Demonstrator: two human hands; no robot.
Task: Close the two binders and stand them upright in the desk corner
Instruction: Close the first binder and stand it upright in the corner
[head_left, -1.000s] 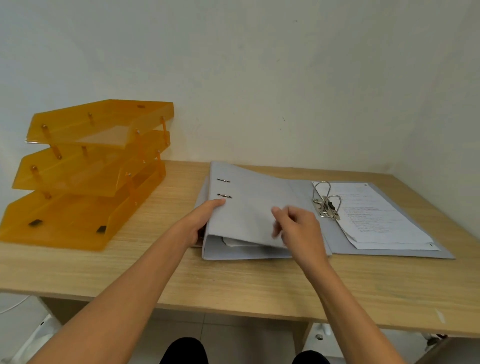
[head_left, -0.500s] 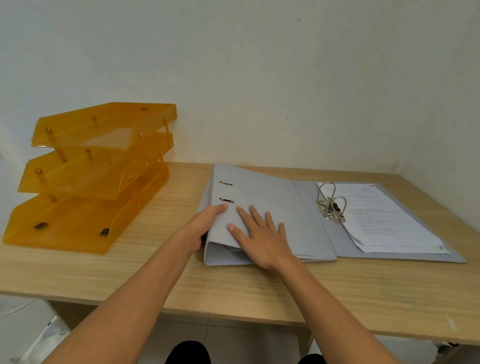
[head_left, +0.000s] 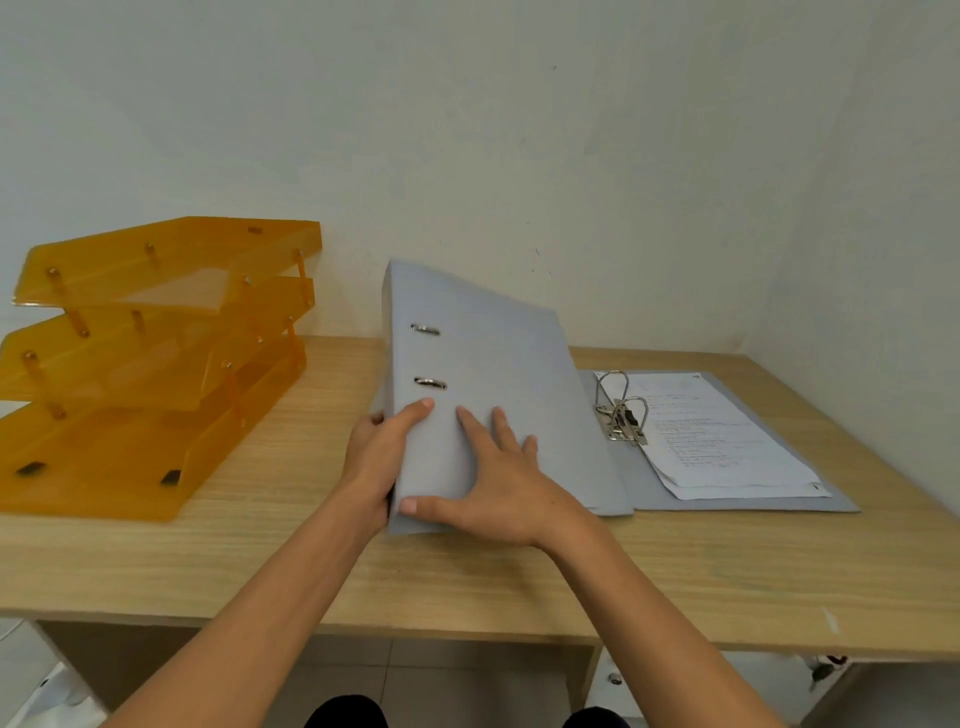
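Closed binder (head_left: 483, 395) at 12 o'clock of desk centre, tilted up off the desk (head_left: 260, 561): left hand (head_left: 382, 457) clamped on its spine edge, right hand (head_left: 498, 493) spread flat on the cover, gripping nothing. Risk: cover slides under the flat palm, or the binder drops onto the open binder (head_left: 727, 441) at 2 o'clock. Count: two binders, one three-tier orange tray (head_left: 150, 358) at 9 o'clock.

Both of my forearms extend forward from the lower frame, bare to the wrist. My left hand (head_left: 376, 457) wraps the spine edge of the closed grey cardboard binder (head_left: 483, 374), thumb on the front cover, fingers hidden behind. My right hand (head_left: 498, 488) lies flat on the same cover, fingers spread and thumb pointing left along the lower edge.
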